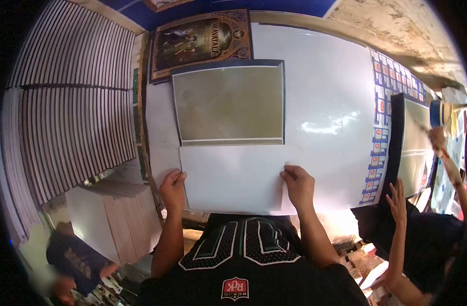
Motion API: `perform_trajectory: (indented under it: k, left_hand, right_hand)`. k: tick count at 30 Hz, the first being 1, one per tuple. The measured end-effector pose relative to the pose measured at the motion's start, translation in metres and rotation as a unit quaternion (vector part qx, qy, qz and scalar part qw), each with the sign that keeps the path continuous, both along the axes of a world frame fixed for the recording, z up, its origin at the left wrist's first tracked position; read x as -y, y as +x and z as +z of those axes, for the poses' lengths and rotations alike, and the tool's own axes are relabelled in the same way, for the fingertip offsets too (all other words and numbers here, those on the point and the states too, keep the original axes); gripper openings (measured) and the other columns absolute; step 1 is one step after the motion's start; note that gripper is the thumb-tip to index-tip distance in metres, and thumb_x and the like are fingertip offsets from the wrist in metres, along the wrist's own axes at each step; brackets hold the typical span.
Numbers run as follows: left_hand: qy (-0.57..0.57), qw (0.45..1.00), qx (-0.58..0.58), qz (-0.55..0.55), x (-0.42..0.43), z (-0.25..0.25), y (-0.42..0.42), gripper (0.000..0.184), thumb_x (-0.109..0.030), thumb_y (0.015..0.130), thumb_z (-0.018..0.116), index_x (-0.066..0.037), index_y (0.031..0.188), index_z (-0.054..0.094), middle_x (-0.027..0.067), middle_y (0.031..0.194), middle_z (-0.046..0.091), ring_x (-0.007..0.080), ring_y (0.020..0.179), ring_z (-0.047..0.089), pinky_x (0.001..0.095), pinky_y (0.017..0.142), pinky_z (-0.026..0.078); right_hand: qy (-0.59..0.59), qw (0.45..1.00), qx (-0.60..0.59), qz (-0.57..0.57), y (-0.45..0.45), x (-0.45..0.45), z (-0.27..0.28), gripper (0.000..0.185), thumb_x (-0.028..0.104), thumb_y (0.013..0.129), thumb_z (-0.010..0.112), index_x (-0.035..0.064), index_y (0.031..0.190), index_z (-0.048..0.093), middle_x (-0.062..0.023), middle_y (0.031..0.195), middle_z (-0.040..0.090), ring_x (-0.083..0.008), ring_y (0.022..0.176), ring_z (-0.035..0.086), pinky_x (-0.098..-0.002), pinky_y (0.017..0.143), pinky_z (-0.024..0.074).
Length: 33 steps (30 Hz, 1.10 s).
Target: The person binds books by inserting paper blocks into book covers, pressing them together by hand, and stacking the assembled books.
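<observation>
A white rectangular board [232, 176] lies near the front edge of the white-topped table [325, 163]. Pinched fingers of my left hand [172, 187] hold its left edge, and my right hand [298, 184] grips the right edge the same way. Against its far side rests an olive-coloured panel [229, 103] with a dark border and a white strip along the near edge. Behind that panel, partly covered by it, is a printed cover [200, 42] reading "DRAVATALA".
Tall stacks of dark-edged boards [75, 137] stand at left, with a pile of pale boards [126, 219] below. Blue printed labels [378, 148] line the table's right side. At right, a co-worker's hands [398, 201] work over another olive panel [416, 145]. Another person [75, 260] is at lower left.
</observation>
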<state>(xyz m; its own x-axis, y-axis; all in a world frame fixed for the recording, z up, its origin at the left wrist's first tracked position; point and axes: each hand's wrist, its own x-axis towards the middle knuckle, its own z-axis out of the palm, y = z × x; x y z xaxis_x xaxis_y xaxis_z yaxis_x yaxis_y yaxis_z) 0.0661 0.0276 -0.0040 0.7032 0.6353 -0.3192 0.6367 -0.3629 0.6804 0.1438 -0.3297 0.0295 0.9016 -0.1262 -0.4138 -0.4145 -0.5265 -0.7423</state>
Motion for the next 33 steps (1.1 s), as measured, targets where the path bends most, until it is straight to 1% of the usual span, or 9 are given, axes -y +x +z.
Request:
perform_trajectory:
  k: [4,8,10,14,16,24,28,30,33]
  left_hand:
    - [-0.009,1.0,0.002,-0.002,-0.002,-0.002,0.002,0.026,-0.011,0.084,0.075,0.005,0.103,0.067,0.0104,0.091,0.072,0.0151,0.081,0.066,0.0272,0.077,0.051]
    - [-0.025,0.998,0.034,-0.035,-0.011,-0.01,-0.002,0.027,-0.011,0.085,0.074,0.005,0.104,0.066,0.01,0.09,0.071,0.0155,0.08,0.065,0.0277,0.075,0.051]
    - [-0.024,0.999,0.011,-0.038,-0.006,0.002,0.004,0.026,-0.013,0.086,0.073,0.005,0.103,0.065,0.0101,0.089,0.071,0.0148,0.08,0.065,0.0277,0.073,0.051]
    - [0.035,0.994,-0.015,-0.106,-0.009,0.005,0.006,0.028,-0.017,0.088,0.072,0.005,0.105,0.065,0.0101,0.091,0.071,0.0138,0.081,0.064,0.0273,0.073,0.051]
    - [-0.012,0.996,0.01,-0.089,-0.011,0.004,0.007,0.031,-0.019,0.09,0.071,0.003,0.11,0.064,0.0093,0.096,0.07,0.0149,0.084,0.065,0.0273,0.073,0.052]
    - [-0.03,0.994,0.039,-0.095,-0.022,-0.009,0.006,0.035,-0.018,0.087,0.075,0.004,0.112,0.064,0.0097,0.096,0.07,0.0151,0.08,0.065,0.028,0.07,0.054]
    - [-0.007,0.992,0.05,-0.114,-0.019,-0.008,0.007,0.035,-0.019,0.086,0.076,0.003,0.111,0.064,0.0097,0.093,0.07,0.0143,0.079,0.064,0.0269,0.068,0.053]
    - [0.003,0.992,0.053,-0.115,-0.017,-0.007,0.008,0.035,-0.019,0.085,0.076,0.003,0.109,0.065,0.0115,0.093,0.071,0.016,0.08,0.066,0.0276,0.072,0.053]
    - [0.028,0.991,0.042,-0.123,-0.007,0.011,0.009,0.034,-0.02,0.082,0.076,0.001,0.107,0.067,0.0135,0.093,0.073,0.019,0.081,0.068,0.0295,0.076,0.052]
  right_hand:
    - [0.012,0.999,-0.026,0.013,0.0,0.006,-0.001,0.026,0.012,0.083,0.073,-0.0021,0.105,0.07,-0.017,0.091,0.073,-0.0223,0.082,0.071,-0.0311,0.077,0.0545]
    - [-0.004,0.999,-0.045,0.026,0.004,0.011,-0.002,0.027,0.012,0.082,0.073,-0.0011,0.105,0.07,-0.0169,0.091,0.073,-0.0237,0.083,0.071,-0.0315,0.077,0.0549]
    - [-0.011,0.999,0.02,0.039,0.001,0.013,-0.01,0.026,0.018,0.078,0.075,0.0039,0.099,0.071,-0.0163,0.09,0.072,-0.0305,0.083,0.071,-0.0365,0.076,0.0554]
    - [0.008,0.998,0.056,0.026,0.002,0.016,-0.011,0.023,0.013,0.075,0.074,0.0049,0.096,0.071,-0.0154,0.088,0.072,-0.032,0.084,0.07,-0.0388,0.077,0.0553]
    - [0.016,0.999,0.048,0.015,0.0,0.017,-0.012,0.023,0.013,0.074,0.074,0.0052,0.096,0.072,-0.0153,0.088,0.072,-0.0319,0.084,0.07,-0.0388,0.077,0.0554]
    - [0.009,0.998,0.062,0.021,-0.001,0.018,-0.021,0.022,0.014,0.071,0.077,0.0063,0.092,0.073,-0.0148,0.086,0.072,-0.0325,0.081,0.07,-0.0375,0.077,0.0555]
    - [0.039,0.998,0.04,0.012,0.002,0.02,-0.016,0.025,0.012,0.07,0.077,0.0014,0.092,0.073,-0.0155,0.084,0.072,-0.0275,0.078,0.071,-0.035,0.074,0.0555]
    - [0.09,0.996,0.024,0.0,0.001,0.022,-0.025,0.027,0.013,0.07,0.078,-0.0007,0.092,0.072,-0.0161,0.084,0.072,-0.0259,0.077,0.072,-0.0344,0.073,0.0554]
    - [0.021,0.998,0.056,0.036,0.003,0.022,-0.025,0.03,0.016,0.069,0.077,0.0005,0.095,0.073,-0.0175,0.085,0.072,-0.0284,0.077,0.071,-0.0357,0.074,0.0553]
